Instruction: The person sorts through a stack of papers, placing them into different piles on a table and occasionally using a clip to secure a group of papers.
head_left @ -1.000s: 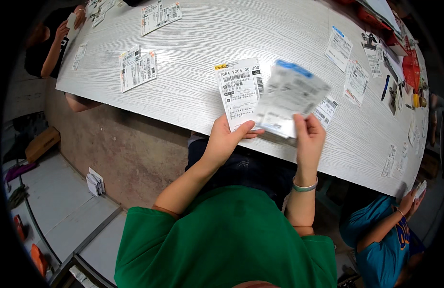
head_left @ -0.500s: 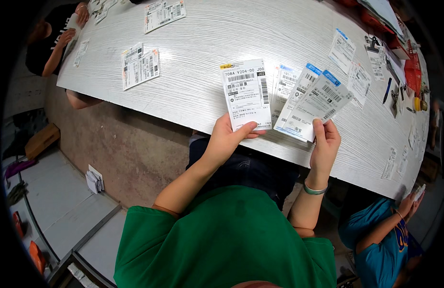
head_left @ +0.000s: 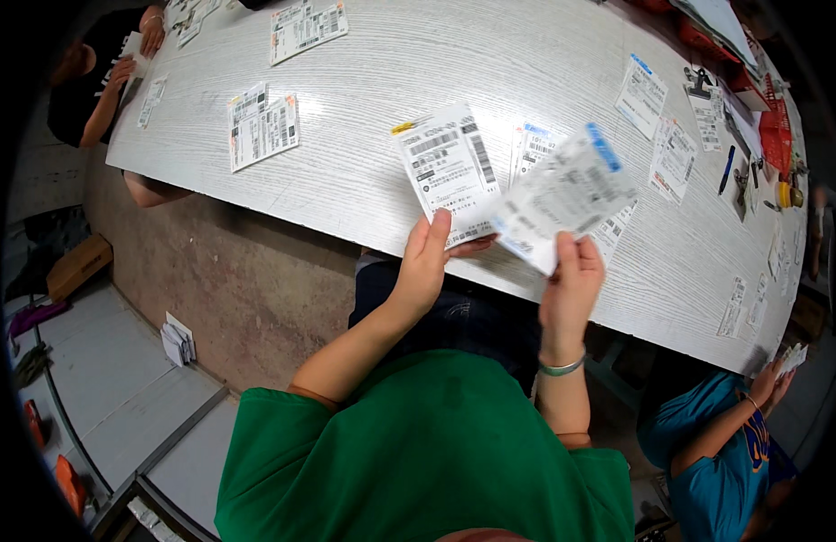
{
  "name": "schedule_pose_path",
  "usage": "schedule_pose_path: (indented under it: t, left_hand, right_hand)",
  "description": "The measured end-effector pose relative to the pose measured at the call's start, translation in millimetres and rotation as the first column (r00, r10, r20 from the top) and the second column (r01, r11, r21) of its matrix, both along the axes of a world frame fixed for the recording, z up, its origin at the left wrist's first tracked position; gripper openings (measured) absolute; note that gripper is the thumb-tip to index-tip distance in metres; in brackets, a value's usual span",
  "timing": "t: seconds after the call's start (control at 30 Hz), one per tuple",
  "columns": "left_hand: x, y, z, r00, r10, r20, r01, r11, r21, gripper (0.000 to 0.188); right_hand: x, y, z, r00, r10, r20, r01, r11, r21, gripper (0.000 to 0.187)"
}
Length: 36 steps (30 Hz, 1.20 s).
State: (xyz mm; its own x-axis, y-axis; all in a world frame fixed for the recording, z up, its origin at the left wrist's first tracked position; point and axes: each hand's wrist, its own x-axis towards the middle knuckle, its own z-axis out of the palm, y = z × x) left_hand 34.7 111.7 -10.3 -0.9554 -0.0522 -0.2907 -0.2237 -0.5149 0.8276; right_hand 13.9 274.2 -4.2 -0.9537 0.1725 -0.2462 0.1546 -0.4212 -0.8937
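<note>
My left hand (head_left: 425, 262) is closed on a white shipping label (head_left: 447, 167) with a yellow corner, its thumb pressed on the lower part. My right hand (head_left: 572, 275) pinches the bottom of a blue-edged shipping label (head_left: 567, 194), tilted and smeared by motion. The lower left corner of that label meets or overlaps the left hand's label; I cannot tell if they touch. Behind it, another blue-topped label (head_left: 534, 146) lies on the table, partly covered. One more printed label (head_left: 617, 226) shows beside my right hand, mostly hidden.
Small label piles lie on the white table (head_left: 382, 72): one at left (head_left: 264, 126), one farther back (head_left: 308, 32), others at right (head_left: 642, 95). A pen (head_left: 727, 170), black clip (head_left: 699, 83) and red basket (head_left: 776, 135) sit right. Co-workers' hands (head_left: 124, 70) hold papers at both sides.
My right hand has moved left and slightly down, bringing a blue-edged label toward the left hand's label. The left hand's label has shifted left and tilted; its thumb now points up.
</note>
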Motion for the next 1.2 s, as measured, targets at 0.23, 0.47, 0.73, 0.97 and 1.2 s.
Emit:
schedule_pose_path:
  t: [0.23, 0.47, 0.73, 0.97, 1.2]
  left_hand:
    - [8.2, 16.4, -6.5, 0.990, 0.132, -0.049, -0.127, 0.987, 0.104, 0.041]
    - [3.3, 11.6, -7.5, 0.997, 0.075, -0.025, -0.074, 0.997, 0.021, 0.040]
    - [-9.7, -7.1, 4.3, 0.992, 0.124, 0.038, -0.129, 0.975, 0.181, 0.041]
    - [-7.6, 4.5, 7.3, 0.997, 0.071, 0.040, -0.078, 0.973, 0.218, 0.041]
    - [-12.1, -13.6, 2.4, 0.995, -0.031, 0.099, 0.027, 0.999, 0.046, 0.042]
  right_hand:
    - [13.8, -33.5, -4.4, 0.997, 0.038, 0.067, -0.041, 0.998, 0.043, 0.014]
    - [16.1, -33.3, -3.3, 0.976, 0.193, 0.096, -0.203, 0.973, 0.107, 0.015]
    - [-8.2, 13.9, 9.8, 0.995, 0.097, -0.011, -0.088, 0.940, 0.330, 0.016]
    - [4.4, -12.3, 2.8, 0.925, 0.365, 0.108, -0.377, 0.838, 0.394, 0.014]
    - [-14.1, 34.8, 22.1, 0.970, 0.242, -0.020, -0.203, 0.853, 0.481, 0.017]
